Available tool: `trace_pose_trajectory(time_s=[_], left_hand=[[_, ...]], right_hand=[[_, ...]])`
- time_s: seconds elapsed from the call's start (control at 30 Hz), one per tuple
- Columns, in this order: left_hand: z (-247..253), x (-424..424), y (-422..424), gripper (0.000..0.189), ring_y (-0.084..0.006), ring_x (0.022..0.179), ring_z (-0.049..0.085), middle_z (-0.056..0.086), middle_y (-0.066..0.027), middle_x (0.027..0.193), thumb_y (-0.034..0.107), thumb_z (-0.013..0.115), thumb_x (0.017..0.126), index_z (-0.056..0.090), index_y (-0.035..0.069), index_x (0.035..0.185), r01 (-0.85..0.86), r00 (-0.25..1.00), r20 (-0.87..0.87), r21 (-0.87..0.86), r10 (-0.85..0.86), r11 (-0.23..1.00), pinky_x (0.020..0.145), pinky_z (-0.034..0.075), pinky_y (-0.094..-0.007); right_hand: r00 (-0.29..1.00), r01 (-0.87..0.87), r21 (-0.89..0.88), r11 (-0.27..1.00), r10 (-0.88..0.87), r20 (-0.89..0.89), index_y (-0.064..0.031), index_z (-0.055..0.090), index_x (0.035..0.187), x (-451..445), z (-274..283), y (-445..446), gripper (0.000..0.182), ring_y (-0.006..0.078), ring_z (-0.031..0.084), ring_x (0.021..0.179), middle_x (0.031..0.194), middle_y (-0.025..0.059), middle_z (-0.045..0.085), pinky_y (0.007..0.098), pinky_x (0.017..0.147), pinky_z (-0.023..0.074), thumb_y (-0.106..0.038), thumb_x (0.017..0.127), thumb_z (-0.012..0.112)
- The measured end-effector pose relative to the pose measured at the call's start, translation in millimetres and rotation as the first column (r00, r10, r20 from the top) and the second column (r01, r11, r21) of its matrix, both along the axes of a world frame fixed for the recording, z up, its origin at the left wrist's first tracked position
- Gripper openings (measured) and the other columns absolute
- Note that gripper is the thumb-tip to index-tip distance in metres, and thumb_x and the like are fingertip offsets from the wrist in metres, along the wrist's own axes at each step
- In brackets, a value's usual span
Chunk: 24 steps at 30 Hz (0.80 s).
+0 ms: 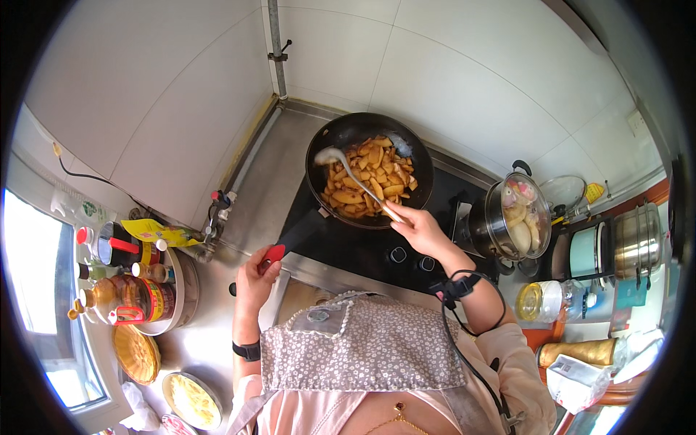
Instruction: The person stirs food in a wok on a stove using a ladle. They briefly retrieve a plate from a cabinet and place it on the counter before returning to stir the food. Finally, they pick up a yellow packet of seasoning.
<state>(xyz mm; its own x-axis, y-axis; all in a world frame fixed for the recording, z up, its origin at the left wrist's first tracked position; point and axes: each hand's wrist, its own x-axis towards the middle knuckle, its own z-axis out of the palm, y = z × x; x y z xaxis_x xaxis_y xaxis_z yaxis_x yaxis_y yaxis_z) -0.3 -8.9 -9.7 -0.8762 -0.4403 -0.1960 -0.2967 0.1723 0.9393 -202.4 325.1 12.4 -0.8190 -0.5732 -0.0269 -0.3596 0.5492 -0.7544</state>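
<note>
A black wok [317, 184] sits on the stove, tilted up somewhat at its far side. Browned food slices [375, 174], perhaps potato, lie piled inside it. My left hand [255, 283] grips the red-tipped end of the wok's black handle [302, 235]. In my right hand [418, 231] is the handle of a metal ladle [356, 178]. Its bowl rests over the left part of the wok, at the edge of the food; whether it touches the wok's wall I cannot tell.
A steel steamer pot [492, 217] with a glass lid stands right of the wok, food visible inside. On the left, bottles and an oil jug [119, 299] crowd a round tray [187, 293]. Nearer are a woven basket [136, 353] and a bowl of pale shreds [193, 401]. A gas pipe [255, 144] runs along the wall.
</note>
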Motion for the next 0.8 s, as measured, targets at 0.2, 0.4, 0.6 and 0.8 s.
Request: trace_pose_trajectory(time_s=[0.2,0.4,0.6,0.8], left_hand=[[1,4,-1,0.041,-0.0058,0.064,0.056,0.067,-0.0020,0.079,0.009,0.074,0.085,0.062,0.000,0.124,-0.012,1.000,-0.002,0.013,0.012,1.000,0.060,0.048,-0.0227],[2,-1,-2,0.041,-0.0060,0.064,0.057,0.067,-0.0022,0.080,0.008,0.074,0.085,0.062,0.000,0.124,-0.001,1.000,-0.003,0.009,0.001,1.000,0.060,0.048,-0.0228],[6,0,-1,0.041,-0.0062,0.066,0.058,0.068,-0.0026,0.082,0.008,0.073,0.086,0.062,0.000,0.125,0.009,1.000,0.002,-0.007,-0.009,1.000,0.060,0.049,-0.0230],[5,2,1,0.042,-0.0062,0.066,0.058,0.068,-0.0028,0.083,0.007,0.072,0.087,0.061,0.000,0.126,-0.008,1.000,-0.002,0.024,0.008,1.000,0.060,0.049,-0.0227]], right_hand=[[0.947,0.028,0.389,0.921,0.101,-0.306,-0.0309,0.059,0.133,10,63,24,0.046,0.0338,0.067,0.076,0.082,0.0163,0.068,0.0436,0.066,0.0523,-0.021,0.089,0.065],[0.935,0.227,-0.039,0.973,-0.229,-0.271,-0.0222,0.057,0.135,-17,9,-30,0.042,0.0408,0.065,0.081,0.088,0.0225,0.067,0.0448,0.069,0.0511,-0.023,0.093,0.061],[0.952,0.103,0.198,0.975,-0.039,-0.302,-0.0246,0.058,0.134,0,9,-19,0.044,0.0384,0.066,0.077,0.083,0.0195,0.067,0.0444,0.067,0.0519,-0.021,0.090,0.063],[0.897,0.102,0.343,0.934,0.063,-0.438,-0.0280,0.061,0.130,14,51,29,0.046,0.0316,0.066,0.068,0.071,0.0123,0.064,0.0422,0.063,0.0519,-0.017,0.087,0.067]])
